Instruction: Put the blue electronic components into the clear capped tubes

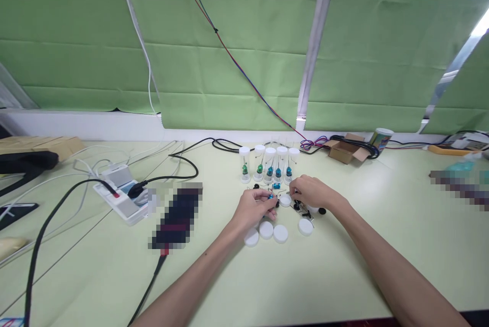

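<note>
My left hand [255,206] is closed, thumb and fingertips pinching a small blue part [271,196]. My right hand [311,190] reaches down over a cluster of small black parts [297,207], its fingers curled together; whatever they grip is hidden. Between the hands lies a white round cap [284,200]. Behind them stands a row of clear tubes with white lids [270,152]; green figures [245,169] show in the left ones and blue figures [289,171] in the others. Another blue piece [276,186] lies in front of the tubes. Several white caps [280,234] lie nearer me.
Left of my arms lie a blurred dark phone-like slab [178,217] with a cable and a white power strip [126,199] with plugs. An open cardboard box [344,151] with black cable and a can [381,139] stand at the back right. Green blinds [229,72] hang behind the table.
</note>
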The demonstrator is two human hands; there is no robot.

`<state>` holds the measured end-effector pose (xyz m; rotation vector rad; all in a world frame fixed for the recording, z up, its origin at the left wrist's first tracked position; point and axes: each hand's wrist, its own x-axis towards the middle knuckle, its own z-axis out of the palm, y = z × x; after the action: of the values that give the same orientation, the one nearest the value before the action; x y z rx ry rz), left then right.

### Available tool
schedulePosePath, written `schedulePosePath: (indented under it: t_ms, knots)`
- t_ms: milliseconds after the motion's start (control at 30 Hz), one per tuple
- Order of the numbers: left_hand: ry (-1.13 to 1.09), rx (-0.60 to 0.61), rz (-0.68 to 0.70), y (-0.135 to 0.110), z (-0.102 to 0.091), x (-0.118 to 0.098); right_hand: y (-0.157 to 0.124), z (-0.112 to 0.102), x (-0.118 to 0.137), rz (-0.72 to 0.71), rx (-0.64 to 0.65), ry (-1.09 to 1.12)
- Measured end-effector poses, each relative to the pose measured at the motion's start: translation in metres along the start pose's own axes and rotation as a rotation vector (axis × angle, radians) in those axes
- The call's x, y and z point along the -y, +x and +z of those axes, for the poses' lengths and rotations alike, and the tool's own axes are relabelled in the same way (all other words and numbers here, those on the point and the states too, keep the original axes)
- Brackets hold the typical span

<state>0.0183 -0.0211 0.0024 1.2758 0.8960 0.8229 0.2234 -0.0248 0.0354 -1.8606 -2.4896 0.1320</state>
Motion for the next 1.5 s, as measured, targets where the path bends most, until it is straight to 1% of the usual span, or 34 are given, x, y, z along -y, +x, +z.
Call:
schedulePosePath:
  t_ms: [100,400,667,800,933,1133,1267,1333,1500]
  knots:
    - [0.009,-0.008,-0.001,-0.001,0.0,-0.001,-0.001,-0.001,0.0,0.011,-0.039,-0.008]
    - [0.062,-0.056,0.01,-0.003,0.0,-0.005,-0.004,-0.004,0.0,-0.016,-0.168,0.016]
    - [0.08,-0.08,0.028,-0.003,-0.001,-0.005,-0.006,-0.01,0.01,-0.057,-0.355,0.05]
    - [0.078,-0.082,0.029,-0.003,-0.002,-0.005,-0.006,-0.011,0.018,-0.114,-0.479,0.152]
    - [0.058,-0.106,0.027,-0.003,-0.002,-0.005,-0.005,-0.007,0.021,-0.156,-0.6,0.258]
    - [0.0,-0.117,0.007,-0.003,-0.001,-0.005,-0.003,-0.003,0.027,-0.229,-0.716,0.34]
    - [-0.035,-0.114,-0.012,-0.005,0.0,-0.008,0.0,0.0,0.033,-0.265,-0.796,0.44]
    - [-0.044,-0.112,-0.021,-0.005,0.001,-0.009,0.001,0.003,0.035,-0.25,-0.815,0.524]
    - [-0.075,-0.105,-0.025,-0.005,0.001,-0.009,0.002,0.01,0.039,-0.168,-0.774,0.736]
